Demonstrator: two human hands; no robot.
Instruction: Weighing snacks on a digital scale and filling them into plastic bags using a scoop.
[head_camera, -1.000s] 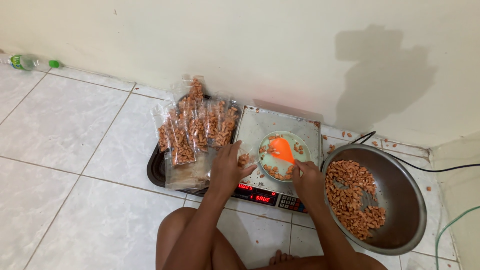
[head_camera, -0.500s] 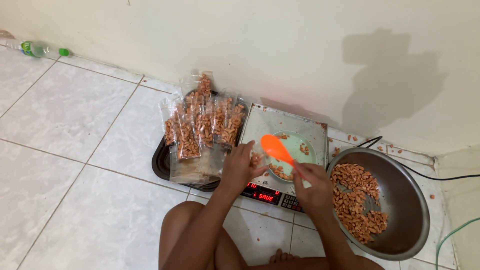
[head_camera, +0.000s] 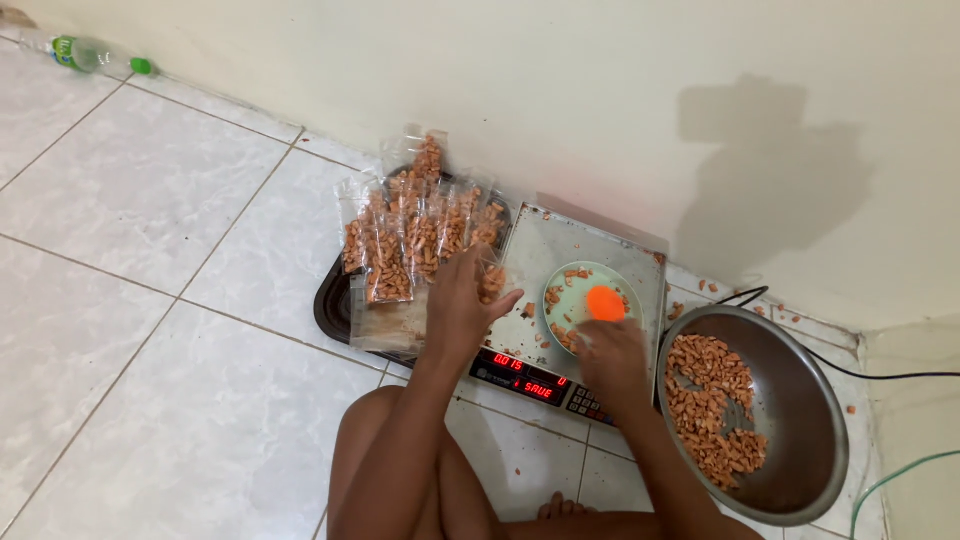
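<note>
A metal-topped digital scale (head_camera: 560, 250) sits on the tiled floor against the wall, with a pale green plate (head_camera: 575, 300) of orange-brown snack pieces on it. My right hand (head_camera: 612, 365) holds an orange plastic spoon (head_camera: 605, 302) over the plate. My left hand (head_camera: 458, 308) grips a small clear bag (head_camera: 490, 282) partly filled with snack pieces, at the scale's left edge. A steel bowl (head_camera: 800, 420) of the same snack stands to the right of the scale.
A dark tray (head_camera: 335, 300) left of the scale holds several filled clear bags (head_camera: 400, 245) and empty ones (head_camera: 385, 325). A plastic bottle (head_camera: 85, 55) lies by the wall at top left. Black (head_camera: 880, 375) and green cables (head_camera: 895, 475) run at right. My bare knees sit below.
The spoon went from the plate up toward the bag, then back down onto the plate. My left hand with the bag shifted slightly left. The camera view drifted.
</note>
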